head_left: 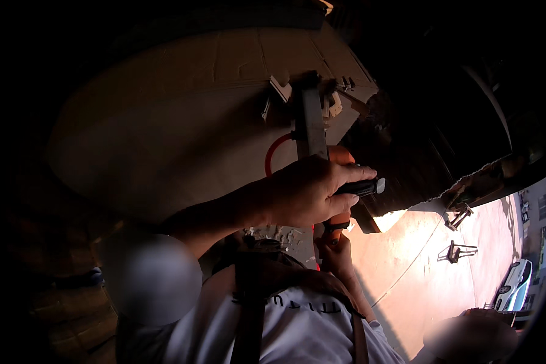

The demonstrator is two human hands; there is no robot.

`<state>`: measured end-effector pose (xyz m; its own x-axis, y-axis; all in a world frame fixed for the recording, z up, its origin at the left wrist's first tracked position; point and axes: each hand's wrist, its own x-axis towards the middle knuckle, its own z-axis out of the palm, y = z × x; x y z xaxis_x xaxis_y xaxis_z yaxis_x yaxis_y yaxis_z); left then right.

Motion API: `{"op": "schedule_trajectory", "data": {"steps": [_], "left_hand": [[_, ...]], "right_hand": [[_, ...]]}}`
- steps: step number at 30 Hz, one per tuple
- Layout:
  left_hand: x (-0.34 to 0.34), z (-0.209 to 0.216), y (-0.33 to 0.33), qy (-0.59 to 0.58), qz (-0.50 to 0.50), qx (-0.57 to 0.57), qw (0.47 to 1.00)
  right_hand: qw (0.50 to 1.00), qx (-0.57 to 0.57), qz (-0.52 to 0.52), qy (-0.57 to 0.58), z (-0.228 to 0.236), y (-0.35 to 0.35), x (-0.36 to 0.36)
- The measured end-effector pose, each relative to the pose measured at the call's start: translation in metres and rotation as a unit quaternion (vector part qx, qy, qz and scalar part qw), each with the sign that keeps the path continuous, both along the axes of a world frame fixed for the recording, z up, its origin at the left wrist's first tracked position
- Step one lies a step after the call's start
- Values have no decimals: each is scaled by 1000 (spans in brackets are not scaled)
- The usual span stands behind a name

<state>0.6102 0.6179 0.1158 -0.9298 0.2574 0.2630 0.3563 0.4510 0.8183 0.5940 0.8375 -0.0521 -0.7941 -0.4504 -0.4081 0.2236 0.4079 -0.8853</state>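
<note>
My left hand (306, 189) reaches in from the left, its fingers closed around a short black handle (359, 187) with a pale tip, crosswise over an orange tool body (340, 155). A grey metal bar (312, 124) runs away from me beyond that hand, in line with the orange body; how they join is hidden. Lower down, my right hand (340, 258) is closed around the near end of the orange body, its fingers partly in shadow. A red hose (270, 155) curves beside the bar. The exact kind of tool cannot be made out.
Pale cut pieces (281, 89) lie around the bar's far end on a brown cardboard-like sheet (164, 91). Small scraps (291, 235) lie close to my body. Dark surroundings border the left and top. On the sunlit ground at right stand small wooden stools (458, 250) and a white car (514, 285).
</note>
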Motion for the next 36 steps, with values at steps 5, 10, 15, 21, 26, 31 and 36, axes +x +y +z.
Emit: {"op": "schedule_trajectory", "data": {"steps": [5,10,15,21,26,31,36], "left_hand": [[0,17,3,-135,-23,22,990],[-4,19,7,11,-2,-50,999],[-6,7,-1,-14,-22,0,1000],[-10,15,-2,-116,-11,-1,993],[-11,7,3,-90,-11,1,996],[-9,-4,4,-41,-19,17,999],[1,8,15,-131,-18,-26,991]], "right_hand": [[999,-25,-32,15,-22,4,3],[997,-62,-13,34,-4,6,-2],[999,-30,-7,14,-14,7,3],[999,-43,6,5,-13,8,4],[999,-32,24,0,-14,10,4],[999,-52,6,-10,-18,10,9],[998,-55,-15,8,-40,19,16]]}}
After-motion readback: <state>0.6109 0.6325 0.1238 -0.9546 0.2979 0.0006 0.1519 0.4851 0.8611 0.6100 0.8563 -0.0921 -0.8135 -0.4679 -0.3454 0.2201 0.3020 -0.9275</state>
